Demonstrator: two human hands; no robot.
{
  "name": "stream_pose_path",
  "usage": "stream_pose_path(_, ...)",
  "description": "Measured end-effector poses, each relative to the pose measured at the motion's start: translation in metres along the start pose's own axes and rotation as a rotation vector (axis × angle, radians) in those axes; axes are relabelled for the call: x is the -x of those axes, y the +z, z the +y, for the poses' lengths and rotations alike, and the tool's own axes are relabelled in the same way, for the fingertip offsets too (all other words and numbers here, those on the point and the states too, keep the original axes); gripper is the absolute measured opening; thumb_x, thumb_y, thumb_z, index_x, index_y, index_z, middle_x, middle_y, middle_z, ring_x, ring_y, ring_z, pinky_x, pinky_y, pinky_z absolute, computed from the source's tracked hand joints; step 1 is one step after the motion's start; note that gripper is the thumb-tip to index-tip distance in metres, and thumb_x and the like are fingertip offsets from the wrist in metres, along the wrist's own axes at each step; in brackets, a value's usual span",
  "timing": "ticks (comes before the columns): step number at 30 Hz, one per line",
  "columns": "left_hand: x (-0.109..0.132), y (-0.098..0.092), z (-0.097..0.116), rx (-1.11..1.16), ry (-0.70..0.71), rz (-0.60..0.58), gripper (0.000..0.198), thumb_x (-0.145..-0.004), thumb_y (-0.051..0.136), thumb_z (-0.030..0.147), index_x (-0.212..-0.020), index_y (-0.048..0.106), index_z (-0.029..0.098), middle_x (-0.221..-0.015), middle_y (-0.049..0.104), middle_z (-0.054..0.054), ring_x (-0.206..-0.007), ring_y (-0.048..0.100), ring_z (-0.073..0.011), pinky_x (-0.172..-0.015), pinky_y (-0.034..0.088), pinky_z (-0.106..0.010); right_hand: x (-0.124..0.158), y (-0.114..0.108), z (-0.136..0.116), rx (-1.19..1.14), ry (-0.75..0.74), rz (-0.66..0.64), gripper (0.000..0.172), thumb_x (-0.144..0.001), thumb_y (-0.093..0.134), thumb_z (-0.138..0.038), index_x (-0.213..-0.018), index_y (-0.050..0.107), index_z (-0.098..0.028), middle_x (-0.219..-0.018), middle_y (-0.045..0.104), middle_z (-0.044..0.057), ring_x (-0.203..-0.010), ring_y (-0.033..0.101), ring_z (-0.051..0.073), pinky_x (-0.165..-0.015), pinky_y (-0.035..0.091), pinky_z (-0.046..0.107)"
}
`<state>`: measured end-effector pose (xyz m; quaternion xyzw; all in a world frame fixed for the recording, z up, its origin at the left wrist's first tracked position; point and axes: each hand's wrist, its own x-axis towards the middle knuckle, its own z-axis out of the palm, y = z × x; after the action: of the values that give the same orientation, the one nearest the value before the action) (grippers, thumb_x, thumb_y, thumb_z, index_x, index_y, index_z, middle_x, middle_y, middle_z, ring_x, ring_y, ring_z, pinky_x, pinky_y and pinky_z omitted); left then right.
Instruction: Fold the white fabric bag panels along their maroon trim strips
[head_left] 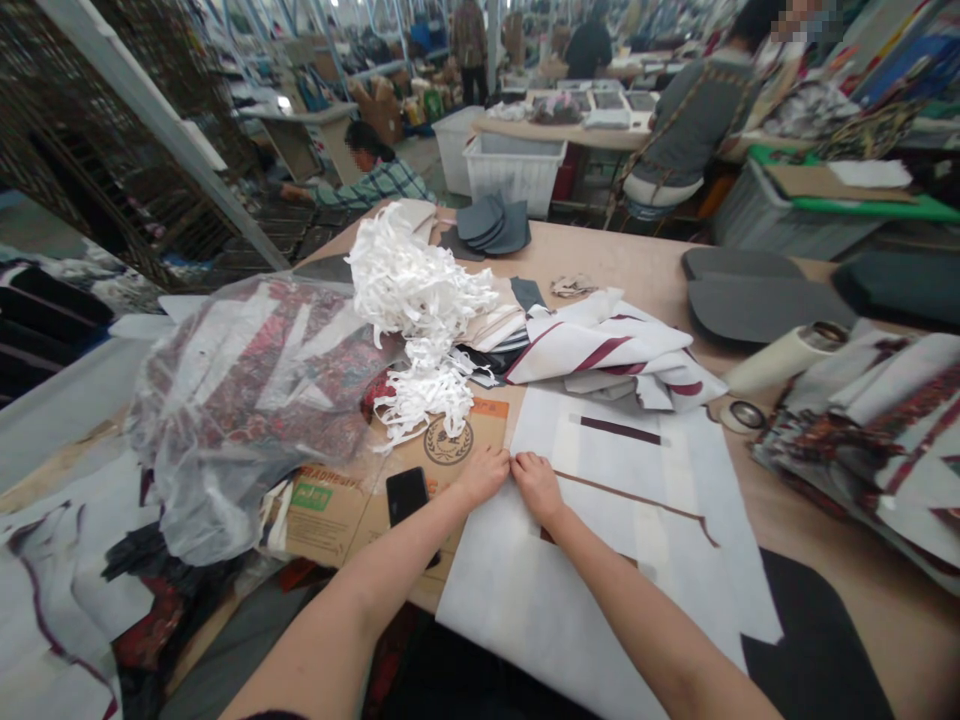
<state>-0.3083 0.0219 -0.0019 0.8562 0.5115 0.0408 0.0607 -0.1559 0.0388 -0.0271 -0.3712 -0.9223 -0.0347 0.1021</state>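
Observation:
A large white sheet (517, 590) lies on the table in front of me, with pale tape bands and dark strips on it. At its left edge, my left hand (487, 475) is closed, fingertips pinched together. Right beside it, almost touching, my right hand (536, 482) is closed too, its fingers curled over the sheet. What either hand pinches is hidden. A thin brown strip (630, 495) runs from beside my right hand across the sheet, its far end bent. Above it lies a short dark maroon strip (619, 431). Another brown strip is partly covered by my right forearm.
Left of the sheet are a black phone (407, 494), flattened cardboard (334, 515) and a clear plastic bag (255, 400). White ribbon scraps (420, 285), striped white fabric (615, 350), a roll (787, 357) and dark grey panels (761, 300) lie beyond. Other people work farther back.

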Motion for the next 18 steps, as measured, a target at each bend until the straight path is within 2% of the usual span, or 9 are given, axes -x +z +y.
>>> stream_pose_path(6,0.004,0.001,0.010,-0.018,-0.020,-0.001,0.025,-0.084,0.039,0.009,-0.088,0.064,0.012,-0.096,0.058,-0.013,-0.097,0.050,-0.0235,-0.085,0.034,-0.038,0.018,-0.015,0.014,0.028,-0.015,-0.050,0.020,-0.087,0.041,-0.010,-0.094,0.059,-0.016,-0.087,0.056,0.009,-0.085,0.047,0.023,-0.072,0.036,0.034)
stream_pose_path(9,0.011,0.003,0.011,-0.004,-0.102,0.020,0.028,-0.084,0.038,0.009,-0.099,0.061,0.013,-0.102,0.059,-0.013,-0.098,0.051,-0.0223,-0.086,0.035,-0.038,0.035,-0.023,0.028,0.039,0.010,-0.069,0.021,-0.085,0.043,-0.008,-0.096,0.059,-0.015,-0.089,0.057,0.009,-0.087,0.048,0.022,-0.073,0.038,0.034)
stream_pose_path(12,0.023,0.002,0.013,0.073,-0.291,0.067,0.038,-0.084,0.036,0.007,-0.115,0.053,0.019,-0.116,0.057,-0.009,-0.105,0.049,-0.0203,-0.090,0.035,-0.038,0.057,-0.032,0.051,0.048,0.102,-0.102,0.018,-0.083,0.045,-0.008,-0.088,0.061,-0.015,-0.088,0.059,0.009,-0.087,0.050,0.022,-0.075,0.039,0.033)
stream_pose_path(14,0.033,0.003,0.016,0.142,-0.482,0.094,0.037,-0.084,0.038,0.009,-0.114,0.054,0.021,-0.118,0.056,-0.007,-0.107,0.049,-0.0194,-0.090,0.036,-0.036,0.080,-0.040,0.072,0.046,0.184,-0.092,0.019,-0.081,0.045,-0.009,-0.084,0.063,-0.015,-0.091,0.061,0.010,-0.089,0.052,0.022,-0.078,0.040,0.033)
stream_pose_path(16,0.043,0.005,0.021,0.208,-0.666,0.105,0.029,-0.082,0.043,0.015,-0.107,0.058,0.018,-0.111,0.059,-0.008,-0.104,0.051,-0.0197,-0.087,0.039,-0.032,0.113,-0.048,0.096,0.046,0.305,-0.050,0.023,-0.081,0.043,-0.011,-0.089,0.065,-0.015,-0.099,0.061,0.011,-0.093,0.053,0.023,-0.081,0.041,0.033)
stream_pose_path(18,0.050,0.009,0.027,0.274,-0.776,0.110,0.025,-0.079,0.051,0.020,-0.102,0.059,0.017,-0.104,0.061,-0.008,-0.102,0.053,-0.0197,-0.086,0.040,-0.030,0.158,-0.055,0.121,0.057,0.487,-0.024,0.030,-0.081,0.041,-0.015,-0.101,0.063,-0.015,-0.107,0.059,0.012,-0.096,0.054,0.024,-0.082,0.043,0.035)
